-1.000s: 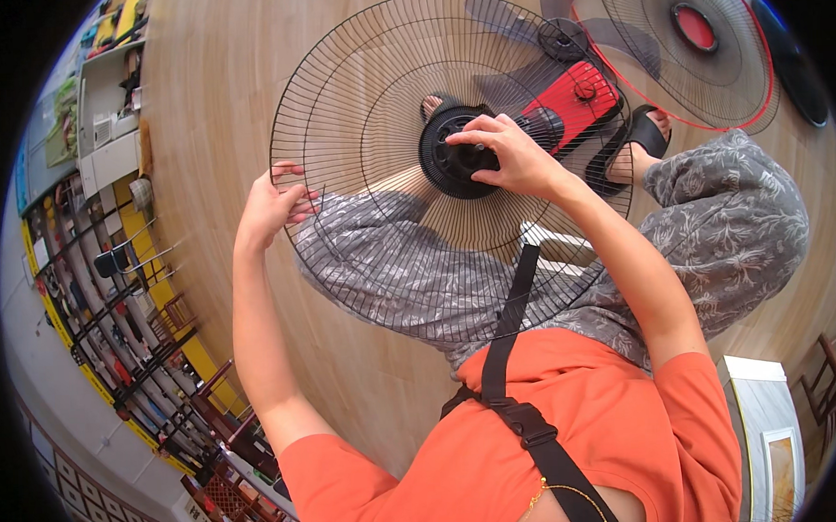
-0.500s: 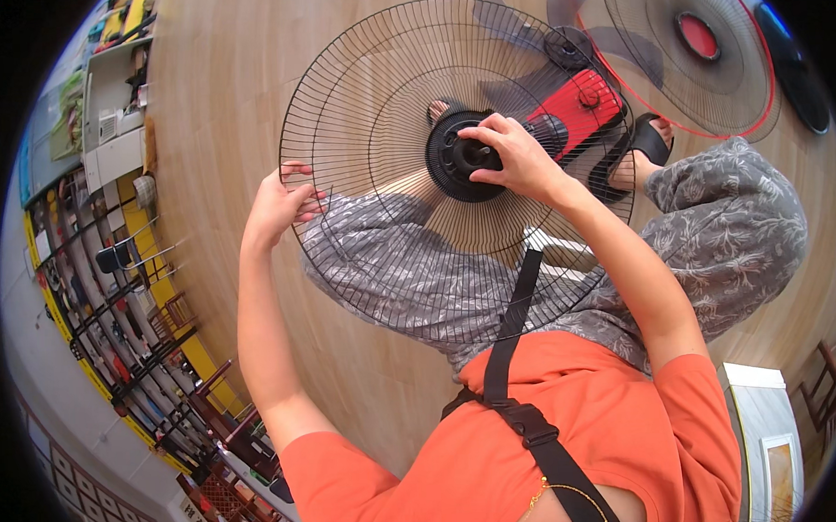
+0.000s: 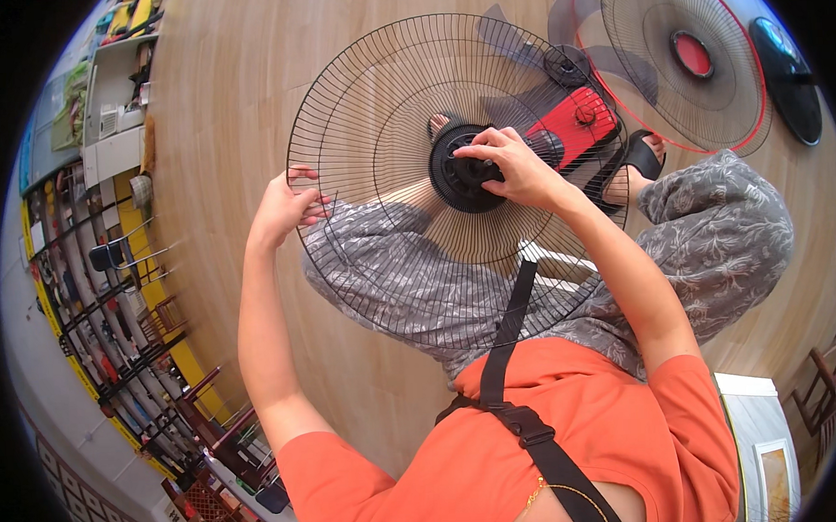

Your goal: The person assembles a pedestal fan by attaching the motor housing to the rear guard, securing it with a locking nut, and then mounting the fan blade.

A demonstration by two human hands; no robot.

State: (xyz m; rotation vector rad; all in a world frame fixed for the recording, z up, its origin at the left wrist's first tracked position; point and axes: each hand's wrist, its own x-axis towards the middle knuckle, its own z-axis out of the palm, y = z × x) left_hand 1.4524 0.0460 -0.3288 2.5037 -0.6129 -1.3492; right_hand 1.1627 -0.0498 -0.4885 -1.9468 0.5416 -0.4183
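A large round black wire fan grille (image 3: 385, 106) leans over my legs. My left hand (image 3: 292, 208) grips its left rim, fingers curled through the wires. At the grille's middle is a ribbed black plastic hub (image 3: 448, 191). My right hand (image 3: 523, 170) reaches over it, thumb and fingers bent around a dark round nut (image 3: 470, 171) in the hub's centre. My fingers partly cover the nut. Behind the grille, seen through its wires, lies a red fan body (image 3: 577, 117) with a black knob, beside dark translucent fan blades (image 3: 559, 67).
A second grille with a red rim (image 3: 764, 88) lies on the wooden floor at the far right, next to a dark oval base (image 3: 785, 96). Crowded shelves (image 3: 97, 291) line the left side. A white cabinet (image 3: 755, 433) stands at the lower right.
The grille has shifted slightly right and down in view, both hands with it. My right thumb and fingers have changed position around the nut.
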